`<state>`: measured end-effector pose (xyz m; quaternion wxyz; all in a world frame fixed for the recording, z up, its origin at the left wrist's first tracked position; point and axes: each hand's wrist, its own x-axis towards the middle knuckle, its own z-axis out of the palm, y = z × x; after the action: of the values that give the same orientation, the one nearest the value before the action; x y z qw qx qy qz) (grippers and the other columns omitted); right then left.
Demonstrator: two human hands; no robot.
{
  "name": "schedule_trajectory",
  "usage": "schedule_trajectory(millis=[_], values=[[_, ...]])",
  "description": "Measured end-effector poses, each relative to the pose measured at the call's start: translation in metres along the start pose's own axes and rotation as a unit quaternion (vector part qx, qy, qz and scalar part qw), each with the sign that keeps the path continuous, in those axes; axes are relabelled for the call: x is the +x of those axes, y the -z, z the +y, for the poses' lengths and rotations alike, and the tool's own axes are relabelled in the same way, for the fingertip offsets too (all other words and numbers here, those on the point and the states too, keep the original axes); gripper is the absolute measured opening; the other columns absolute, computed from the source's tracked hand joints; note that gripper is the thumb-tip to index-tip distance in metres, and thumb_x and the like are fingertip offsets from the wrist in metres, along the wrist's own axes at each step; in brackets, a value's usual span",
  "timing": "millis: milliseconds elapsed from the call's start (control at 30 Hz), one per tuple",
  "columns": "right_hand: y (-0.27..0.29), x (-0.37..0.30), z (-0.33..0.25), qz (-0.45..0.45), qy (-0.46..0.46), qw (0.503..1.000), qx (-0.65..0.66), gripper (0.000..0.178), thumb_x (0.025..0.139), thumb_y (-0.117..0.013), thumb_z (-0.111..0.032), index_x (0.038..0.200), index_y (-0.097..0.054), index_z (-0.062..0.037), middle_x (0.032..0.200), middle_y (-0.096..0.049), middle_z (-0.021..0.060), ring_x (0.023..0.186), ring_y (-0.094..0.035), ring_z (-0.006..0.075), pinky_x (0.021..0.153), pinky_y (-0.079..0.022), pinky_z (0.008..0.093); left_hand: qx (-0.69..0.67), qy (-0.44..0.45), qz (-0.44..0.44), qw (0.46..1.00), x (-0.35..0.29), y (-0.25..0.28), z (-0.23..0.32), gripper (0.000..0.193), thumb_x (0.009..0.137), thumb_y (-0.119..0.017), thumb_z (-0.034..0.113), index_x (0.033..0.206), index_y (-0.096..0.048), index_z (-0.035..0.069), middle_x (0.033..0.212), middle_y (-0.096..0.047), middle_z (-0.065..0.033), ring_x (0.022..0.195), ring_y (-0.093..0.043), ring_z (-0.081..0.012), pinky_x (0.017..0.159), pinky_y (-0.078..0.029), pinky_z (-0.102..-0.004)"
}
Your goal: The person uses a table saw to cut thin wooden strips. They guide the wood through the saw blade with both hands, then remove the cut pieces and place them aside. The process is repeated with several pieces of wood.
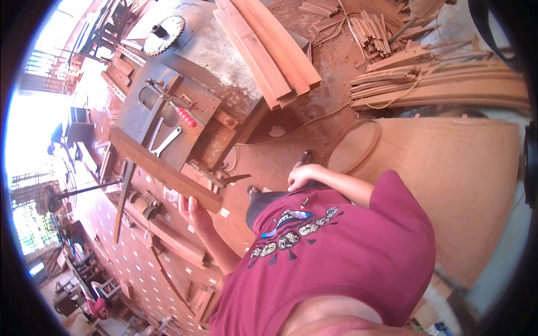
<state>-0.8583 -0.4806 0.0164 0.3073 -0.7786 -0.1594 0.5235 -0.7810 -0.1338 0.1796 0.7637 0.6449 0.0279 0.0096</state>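
Note:
My left hand (pixel 193 213) is closed on the near end of a long, thick wooden board (pixel 162 171). This board slants away to the upper left, along the edge of a metal machine table (pixel 188 143). On that table, just past the board, lies an open-ended spanner (pixel 167 141), and beside it is a tool with a red ribbed handle (pixel 186 117). Down by my dark trousers (pixel 269 208), my right hand (pixel 301 176) is curled closed; its fingertips are turned out of sight, so anything inside is hidden.
A toothed circular saw blade (pixel 168 35) rests at the table's far side. Several planks (pixel 269 50) lie across a grey surface. Wood strips (pixel 426 84) are piled at the right, above a large wooden panel (pixel 454 185). A cable (pixel 286 138) crosses the dusty floor.

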Motion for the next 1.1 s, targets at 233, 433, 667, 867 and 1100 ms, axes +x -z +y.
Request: schedule_trajectory(millis=[233,433,667,867,1100], values=[[-0.107,0.155,-0.085,0.042,0.078,0.992,0.087,0.042,0.085,-0.074,-0.045,0.096,-0.078,-0.0037,0.091,-0.078,0.0128,0.078,-0.068,0.0241,0.073,-0.054,0.0422,-0.012,0.002,0.068,0.998,-0.02,0.155,0.006,0.043,0.095,-0.064,0.013,0.133,-0.059,-0.007,0.108,-0.062,-0.0034,0.096,-0.055,-0.0104,0.084,-0.045,-0.0269],[-0.117,0.188,-0.204,0.041,0.047,0.997,0.042,0.04,0.081,-0.073,-0.039,0.091,-0.077,-0.0009,0.084,-0.077,0.0172,0.076,-0.074,0.0262,0.068,-0.056,0.0429,0.069,0.044,0.072,0.994,-0.028,0.272,0.015,0.03,0.098,-0.067,0.017,0.12,-0.065,-0.004,0.086,-0.058,0.0032,0.08,-0.052,-0.0054,0.07,-0.042,-0.0228],[-0.116,0.208,-0.276,0.257,0.032,0.964,0.056,0.023,0.08,-0.067,-0.023,0.086,-0.074,-0.0015,0.083,-0.072,0.023,0.082,-0.073,0.0379,0.077,-0.057,0.0463,0.064,0.029,0.011,0.997,0.027,0.333,0.027,0.038,0.098,-0.068,0.012,0.131,-0.061,-0.007,0.092,-0.068,-0.0018,0.07,-0.056,-0.0047,0.057,-0.044,-0.0217],[-0.077,0.264,-0.287,0.378,0.015,0.917,0.125,0.029,0.085,-0.064,-0.03,0.084,-0.076,-0.004,0.083,-0.071,0.0239,0.08,-0.072,0.0408,0.078,-0.057,0.0504,0.087,0.011,-0.078,0.993,0.132,0.314,0.043,0.036,0.096,-0.064,0.009,0.129,-0.062,-0.007,0.101,-0.072,-0.0055,0.088,-0.065,-0.0089,0.073,-0.051,-0.0228],[0.003,0.255,-0.322,0.329,-0.035,0.94,0.079,0.036,0.096,-0.06,-0.038,0.094,-0.077,-0.006,0.093,-0.075,0.0196,0.091,-0.072,0.0398,0.082,-0.056,0.0489,0.316,-0.049,-0.14,0.937,0.254,0.295,0.07,0.032,0.089,-0.067,0.022,0.104,-0.069,-0.006,0.092,-0.074,-0.0124,0.082,-0.07,-0.0198,0.078,-0.054,-0.032]])
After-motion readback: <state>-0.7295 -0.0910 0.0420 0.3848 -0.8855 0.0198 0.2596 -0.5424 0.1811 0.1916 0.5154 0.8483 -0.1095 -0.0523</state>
